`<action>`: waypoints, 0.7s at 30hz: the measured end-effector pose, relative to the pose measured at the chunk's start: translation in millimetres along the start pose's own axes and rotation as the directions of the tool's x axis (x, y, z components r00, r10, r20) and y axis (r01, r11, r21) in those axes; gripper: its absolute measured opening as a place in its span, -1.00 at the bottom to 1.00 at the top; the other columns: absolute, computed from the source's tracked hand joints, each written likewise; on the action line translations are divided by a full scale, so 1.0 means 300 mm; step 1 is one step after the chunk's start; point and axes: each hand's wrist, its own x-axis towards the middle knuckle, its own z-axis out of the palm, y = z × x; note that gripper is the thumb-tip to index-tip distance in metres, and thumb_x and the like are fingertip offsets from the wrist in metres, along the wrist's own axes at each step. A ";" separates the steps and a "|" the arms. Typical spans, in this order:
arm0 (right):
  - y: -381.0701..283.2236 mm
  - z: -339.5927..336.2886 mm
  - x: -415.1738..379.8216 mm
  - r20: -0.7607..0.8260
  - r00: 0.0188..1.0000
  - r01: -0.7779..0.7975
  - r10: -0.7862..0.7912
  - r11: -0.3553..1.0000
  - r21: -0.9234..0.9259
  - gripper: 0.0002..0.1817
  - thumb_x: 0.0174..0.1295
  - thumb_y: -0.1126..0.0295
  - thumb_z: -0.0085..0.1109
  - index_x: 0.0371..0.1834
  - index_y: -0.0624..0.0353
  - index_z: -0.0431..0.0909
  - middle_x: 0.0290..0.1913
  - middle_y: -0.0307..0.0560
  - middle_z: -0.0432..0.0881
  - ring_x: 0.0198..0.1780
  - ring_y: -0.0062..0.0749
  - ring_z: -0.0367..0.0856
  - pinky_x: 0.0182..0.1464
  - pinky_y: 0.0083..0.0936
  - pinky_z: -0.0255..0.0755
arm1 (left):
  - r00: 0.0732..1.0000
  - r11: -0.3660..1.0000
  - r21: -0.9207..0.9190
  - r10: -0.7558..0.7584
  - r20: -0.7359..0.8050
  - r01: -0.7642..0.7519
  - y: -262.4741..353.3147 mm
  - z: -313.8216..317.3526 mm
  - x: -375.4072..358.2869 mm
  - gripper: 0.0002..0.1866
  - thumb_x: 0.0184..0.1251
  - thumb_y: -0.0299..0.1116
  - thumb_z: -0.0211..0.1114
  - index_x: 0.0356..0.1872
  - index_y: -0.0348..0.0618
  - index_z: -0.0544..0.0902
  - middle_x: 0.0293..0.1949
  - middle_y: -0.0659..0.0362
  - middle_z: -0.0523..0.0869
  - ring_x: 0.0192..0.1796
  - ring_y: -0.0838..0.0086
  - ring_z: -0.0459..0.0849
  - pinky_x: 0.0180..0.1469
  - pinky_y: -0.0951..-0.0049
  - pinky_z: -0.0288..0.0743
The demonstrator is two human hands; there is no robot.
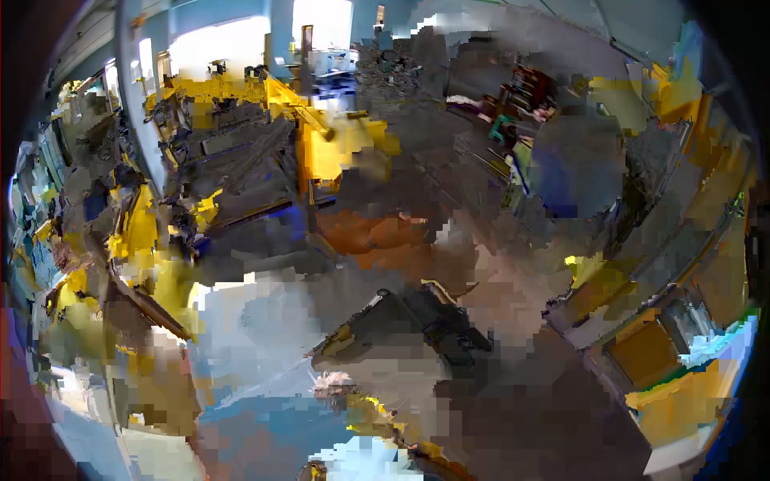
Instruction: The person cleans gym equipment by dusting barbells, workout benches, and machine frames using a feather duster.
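The head view is heavily smeared and broken into blocks, so small things cannot be made out. Neither of my hands can be told apart from the blur. Near the middle lies a dark, angular shape [453, 325] that I cannot name. Left of it is a pale grey-blue surface [261, 333]. A small pinkish patch [333, 385] shows at the lower middle, too distorted to identify.
Yellow equipment [327, 148] stands at the upper middle, with bright windows [220, 48] behind it. A large round grey shape [579, 164] is at the upper right. Shelf-like structures with an orange-brown panel [642, 353] line the right side.
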 end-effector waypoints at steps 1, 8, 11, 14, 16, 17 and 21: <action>0.049 -0.042 -0.044 -0.019 0.999 -0.027 0.027 0.999 0.018 -0.66 0.32 0.15 0.20 0.00 0.13 0.63 -0.10 0.11 0.69 0.01 0.04 0.65 0.06 -0.18 0.52 | 0.997 0.998 0.048 -0.044 0.065 0.041 0.061 0.024 0.019 -0.54 0.24 -0.18 0.38 0.14 -0.09 0.60 0.01 -0.04 0.70 0.12 0.16 0.66 0.21 0.22 0.50; 0.490 -0.387 -0.164 -0.118 0.993 -0.017 0.026 0.997 0.080 -0.66 0.25 0.10 0.27 -0.05 0.06 0.71 -0.14 0.00 0.73 -0.08 -0.07 0.72 -0.02 -0.30 0.58 | 0.999 0.996 0.083 0.039 -0.035 -0.036 0.614 0.267 0.368 -0.55 0.27 -0.17 0.37 0.12 -0.18 0.61 -0.05 -0.03 0.76 0.06 0.13 0.73 0.15 0.22 0.57; 0.626 -0.627 -0.183 -0.065 0.993 -0.079 0.095 0.974 0.213 -0.68 0.23 0.14 0.31 -0.05 0.07 0.70 -0.14 0.01 0.72 -0.07 -0.07 0.71 -0.02 -0.33 0.58 | 0.987 1.000 0.016 0.005 -0.163 -0.002 0.868 0.468 0.520 -0.54 0.30 -0.16 0.36 0.14 -0.19 0.59 -0.01 -0.04 0.75 0.09 0.14 0.71 0.17 0.25 0.56; 0.780 -0.827 -0.182 -0.182 0.982 -0.011 0.045 0.983 0.183 -0.64 0.22 0.12 0.33 -0.05 0.12 0.69 -0.16 0.03 0.72 -0.11 -0.11 0.72 -0.05 -0.31 0.57 | 0.992 1.000 -0.009 -0.005 -0.126 0.004 1.136 0.594 0.553 -0.52 0.33 -0.14 0.35 0.17 -0.19 0.57 0.03 -0.04 0.73 0.12 0.15 0.69 0.20 0.27 0.54; 0.833 -0.993 -0.178 -0.154 0.981 -0.087 0.116 0.980 0.181 -0.62 0.21 0.10 0.34 -0.04 0.13 0.69 -0.18 0.04 0.72 -0.13 -0.12 0.72 -0.07 -0.32 0.56 | 1.000 1.000 -0.010 0.003 -0.026 -0.003 1.334 0.661 0.497 -0.51 0.33 -0.12 0.34 0.18 -0.20 0.56 0.05 -0.04 0.72 0.15 0.16 0.68 0.21 0.28 0.52; 0.838 -1.083 -0.161 -0.139 0.974 -0.153 0.178 0.973 0.174 -0.60 0.21 0.09 0.35 -0.04 0.14 0.68 -0.19 0.05 0.72 -0.14 -0.13 0.72 -0.09 -0.32 0.55 | 1.000 0.999 -0.031 0.012 0.009 -0.012 1.401 0.691 0.478 -0.50 0.34 -0.11 0.34 0.19 -0.18 0.56 0.06 -0.03 0.72 0.15 0.16 0.68 0.22 0.27 0.52; 0.934 -1.316 -0.060 -0.153 0.946 -0.255 0.286 0.947 0.194 -0.59 0.24 0.06 0.34 -0.03 0.16 0.68 -0.24 0.06 0.73 -0.21 -0.18 0.74 -0.15 -0.34 0.54 | 0.997 0.999 -0.010 0.054 0.048 -0.053 1.492 0.817 0.508 -0.49 0.34 -0.08 0.33 0.20 -0.16 0.57 0.07 -0.01 0.72 0.14 0.17 0.69 0.20 0.26 0.52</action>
